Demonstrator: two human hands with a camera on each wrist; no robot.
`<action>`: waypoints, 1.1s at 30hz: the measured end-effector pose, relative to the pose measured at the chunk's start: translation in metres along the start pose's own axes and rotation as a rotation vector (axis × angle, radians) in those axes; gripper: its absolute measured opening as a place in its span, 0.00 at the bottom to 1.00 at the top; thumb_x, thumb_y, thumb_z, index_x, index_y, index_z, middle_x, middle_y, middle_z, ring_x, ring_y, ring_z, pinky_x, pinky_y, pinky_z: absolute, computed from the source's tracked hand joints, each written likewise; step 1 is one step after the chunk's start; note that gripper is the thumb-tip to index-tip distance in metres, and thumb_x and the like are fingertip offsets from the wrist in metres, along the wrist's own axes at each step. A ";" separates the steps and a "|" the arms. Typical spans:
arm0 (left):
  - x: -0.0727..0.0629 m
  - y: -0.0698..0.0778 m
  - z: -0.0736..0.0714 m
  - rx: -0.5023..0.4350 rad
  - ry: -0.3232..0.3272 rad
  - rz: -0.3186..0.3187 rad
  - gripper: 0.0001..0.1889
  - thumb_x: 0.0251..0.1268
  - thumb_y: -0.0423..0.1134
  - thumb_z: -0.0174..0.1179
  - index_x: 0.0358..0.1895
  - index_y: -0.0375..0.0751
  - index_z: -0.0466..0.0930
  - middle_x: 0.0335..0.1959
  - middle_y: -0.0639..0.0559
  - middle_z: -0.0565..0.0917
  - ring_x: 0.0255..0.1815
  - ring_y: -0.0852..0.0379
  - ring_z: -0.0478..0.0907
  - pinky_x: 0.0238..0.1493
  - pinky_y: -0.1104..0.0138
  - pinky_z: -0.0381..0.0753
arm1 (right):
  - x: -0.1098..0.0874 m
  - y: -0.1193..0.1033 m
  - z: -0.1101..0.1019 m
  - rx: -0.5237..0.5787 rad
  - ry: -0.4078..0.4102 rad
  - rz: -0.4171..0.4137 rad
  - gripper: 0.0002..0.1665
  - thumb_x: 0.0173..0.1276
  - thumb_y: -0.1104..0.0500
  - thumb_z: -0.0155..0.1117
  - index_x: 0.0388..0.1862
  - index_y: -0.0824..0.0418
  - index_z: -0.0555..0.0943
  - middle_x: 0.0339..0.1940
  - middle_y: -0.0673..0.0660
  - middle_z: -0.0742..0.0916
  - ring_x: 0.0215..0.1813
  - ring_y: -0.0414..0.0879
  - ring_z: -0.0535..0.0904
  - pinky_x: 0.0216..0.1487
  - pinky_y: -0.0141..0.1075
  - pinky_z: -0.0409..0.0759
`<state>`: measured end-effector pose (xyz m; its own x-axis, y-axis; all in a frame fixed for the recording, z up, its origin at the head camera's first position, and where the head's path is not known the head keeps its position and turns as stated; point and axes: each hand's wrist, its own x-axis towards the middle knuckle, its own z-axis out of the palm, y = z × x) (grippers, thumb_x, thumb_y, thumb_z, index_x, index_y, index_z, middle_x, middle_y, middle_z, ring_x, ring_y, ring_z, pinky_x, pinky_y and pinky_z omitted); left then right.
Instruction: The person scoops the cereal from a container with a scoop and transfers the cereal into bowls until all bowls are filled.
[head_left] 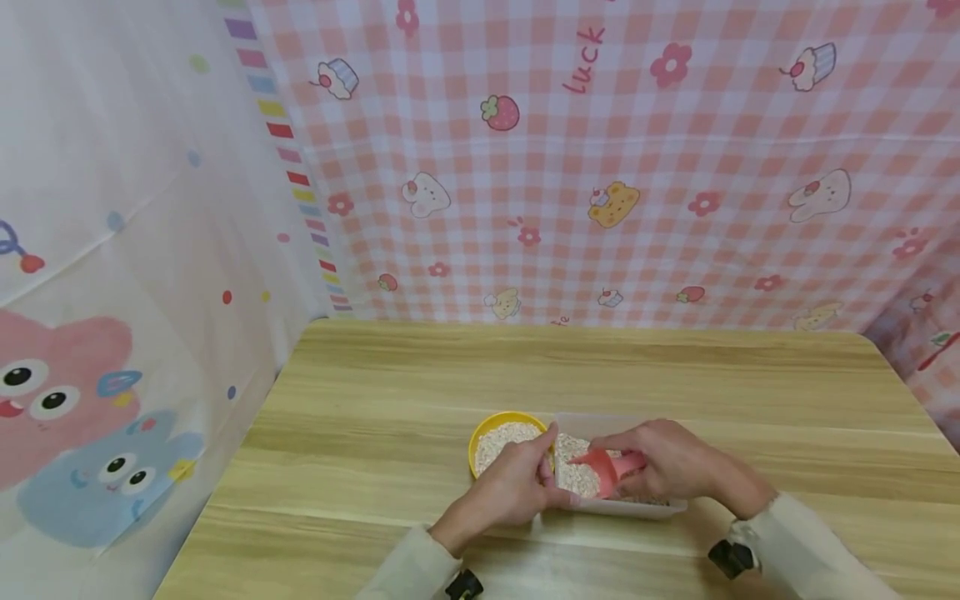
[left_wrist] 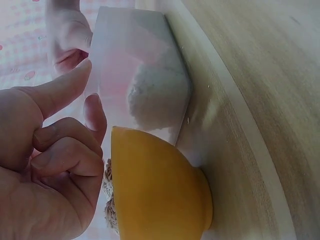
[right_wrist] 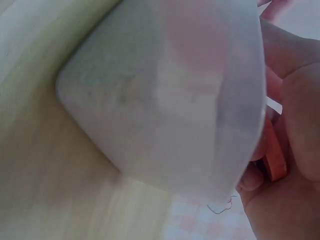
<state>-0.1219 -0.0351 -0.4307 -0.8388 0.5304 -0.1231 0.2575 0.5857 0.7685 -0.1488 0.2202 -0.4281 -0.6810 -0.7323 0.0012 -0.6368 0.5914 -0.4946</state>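
A red scoop (head_left: 606, 472) is gripped by its handle in my right hand (head_left: 670, 458), its head down in the pale flakes (head_left: 576, 480) that look like oats. These flakes lie in a translucent plastic box (head_left: 647, 508). My left hand (head_left: 516, 483) holds the box's left end at the rim, with the other fingers curled in the left wrist view. Just left of the box, below that hand, stands a yellow bowl (left_wrist: 155, 187) of similar flakes (head_left: 506, 435). The box wall (right_wrist: 185, 135) hides most of the scoop in the right wrist view.
The wooden table (head_left: 360, 417) extends around the bowl and box. A pink checked cloth (head_left: 555, 167) hangs behind its far edge, and a white patterned cloth (head_left: 172, 250) hangs at the left. A few crumbs lie near the box.
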 end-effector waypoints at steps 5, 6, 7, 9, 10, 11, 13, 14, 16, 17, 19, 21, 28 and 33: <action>0.001 -0.001 -0.001 -0.012 0.004 -0.020 0.51 0.54 0.42 0.75 0.77 0.33 0.53 0.21 0.62 0.77 0.19 0.68 0.70 0.28 0.75 0.72 | 0.002 0.001 0.005 0.109 0.007 0.023 0.29 0.58 0.53 0.76 0.58 0.58 0.83 0.39 0.45 0.87 0.27 0.31 0.68 0.26 0.27 0.71; 0.001 -0.001 0.000 -0.013 0.004 -0.022 0.51 0.54 0.42 0.75 0.77 0.33 0.53 0.21 0.62 0.77 0.19 0.68 0.70 0.28 0.75 0.72 | 0.002 0.001 0.006 0.117 0.007 0.029 0.29 0.58 0.52 0.76 0.59 0.58 0.82 0.39 0.45 0.87 0.27 0.31 0.68 0.26 0.27 0.71; 0.001 -0.001 0.000 -0.015 0.004 -0.022 0.51 0.54 0.42 0.75 0.77 0.33 0.53 0.20 0.63 0.77 0.19 0.68 0.70 0.28 0.75 0.72 | 0.002 0.001 0.006 0.122 0.011 0.032 0.29 0.58 0.52 0.76 0.59 0.58 0.82 0.40 0.45 0.87 0.28 0.31 0.68 0.26 0.27 0.71; 0.001 -0.002 0.000 -0.019 0.004 -0.021 0.51 0.54 0.42 0.75 0.77 0.33 0.53 0.20 0.63 0.77 0.19 0.68 0.70 0.28 0.75 0.73 | 0.002 0.002 0.006 0.140 0.007 0.045 0.31 0.59 0.50 0.76 0.59 0.59 0.82 0.41 0.45 0.87 0.28 0.31 0.68 0.26 0.27 0.70; 0.000 -0.002 0.000 -0.023 0.004 -0.020 0.51 0.54 0.42 0.75 0.77 0.33 0.53 0.20 0.63 0.77 0.19 0.68 0.70 0.28 0.75 0.73 | 0.001 0.002 0.005 0.155 0.007 0.053 0.31 0.59 0.50 0.76 0.60 0.60 0.82 0.41 0.45 0.87 0.27 0.31 0.67 0.26 0.27 0.70; 0.000 -0.002 0.001 -0.024 0.003 -0.020 0.51 0.54 0.42 0.75 0.77 0.33 0.53 0.20 0.63 0.77 0.19 0.68 0.70 0.28 0.75 0.73 | 0.001 0.003 0.005 0.173 0.004 0.058 0.31 0.59 0.49 0.75 0.60 0.59 0.82 0.39 0.44 0.86 0.27 0.31 0.67 0.25 0.27 0.69; 0.000 -0.002 0.001 -0.027 0.002 -0.020 0.50 0.54 0.41 0.75 0.77 0.33 0.53 0.20 0.63 0.77 0.19 0.68 0.70 0.28 0.75 0.73 | -0.001 0.003 0.003 0.221 0.001 0.071 0.31 0.59 0.49 0.75 0.60 0.58 0.82 0.35 0.43 0.85 0.25 0.31 0.67 0.24 0.27 0.69; 0.000 -0.002 0.001 -0.026 0.003 -0.020 0.50 0.54 0.41 0.75 0.77 0.33 0.54 0.20 0.63 0.77 0.19 0.69 0.70 0.27 0.75 0.73 | -0.001 0.004 0.002 0.247 0.000 0.076 0.31 0.60 0.49 0.75 0.60 0.58 0.81 0.34 0.43 0.85 0.25 0.31 0.66 0.24 0.27 0.69; 0.000 -0.003 0.001 -0.022 0.004 -0.020 0.50 0.54 0.41 0.75 0.77 0.33 0.54 0.20 0.64 0.77 0.19 0.69 0.70 0.27 0.75 0.72 | -0.003 0.004 0.000 0.284 0.003 0.076 0.30 0.60 0.50 0.75 0.60 0.57 0.81 0.32 0.42 0.85 0.24 0.31 0.67 0.24 0.28 0.70; 0.000 -0.003 0.001 -0.019 0.005 -0.020 0.50 0.54 0.41 0.75 0.77 0.33 0.54 0.20 0.64 0.77 0.19 0.69 0.70 0.27 0.75 0.72 | -0.003 0.005 -0.001 0.297 0.004 0.076 0.29 0.60 0.50 0.75 0.60 0.57 0.81 0.31 0.42 0.84 0.24 0.31 0.67 0.24 0.28 0.70; 0.000 -0.003 0.001 -0.016 0.006 -0.019 0.50 0.55 0.42 0.75 0.77 0.33 0.54 0.20 0.64 0.77 0.19 0.69 0.70 0.27 0.75 0.72 | -0.004 0.005 -0.002 0.310 0.012 0.075 0.28 0.60 0.51 0.75 0.60 0.56 0.82 0.28 0.42 0.83 0.24 0.31 0.66 0.24 0.28 0.69; 0.000 -0.003 0.001 -0.016 0.005 -0.021 0.50 0.55 0.42 0.75 0.77 0.33 0.54 0.20 0.64 0.77 0.19 0.69 0.70 0.27 0.75 0.72 | -0.005 0.006 -0.003 0.318 0.017 0.073 0.28 0.60 0.53 0.75 0.59 0.55 0.82 0.27 0.41 0.81 0.24 0.31 0.65 0.24 0.28 0.69; 0.000 -0.002 0.000 -0.021 -0.002 -0.025 0.51 0.55 0.43 0.75 0.77 0.34 0.53 0.20 0.63 0.77 0.19 0.68 0.70 0.28 0.75 0.73 | -0.009 0.010 -0.006 0.352 0.040 0.110 0.27 0.58 0.58 0.75 0.59 0.51 0.83 0.33 0.47 0.85 0.28 0.33 0.69 0.27 0.29 0.72; 0.000 -0.002 0.001 -0.017 0.000 -0.024 0.51 0.54 0.44 0.75 0.77 0.34 0.53 0.20 0.63 0.76 0.19 0.68 0.70 0.30 0.76 0.73 | -0.014 0.013 -0.008 0.415 0.052 0.107 0.29 0.58 0.60 0.74 0.61 0.58 0.81 0.37 0.53 0.86 0.30 0.35 0.72 0.28 0.30 0.75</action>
<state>-0.1217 -0.0356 -0.4325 -0.8443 0.5168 -0.1416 0.2294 0.5874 0.7761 -0.1507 0.2405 -0.4273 -0.7593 -0.6500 -0.0307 -0.3695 0.4696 -0.8018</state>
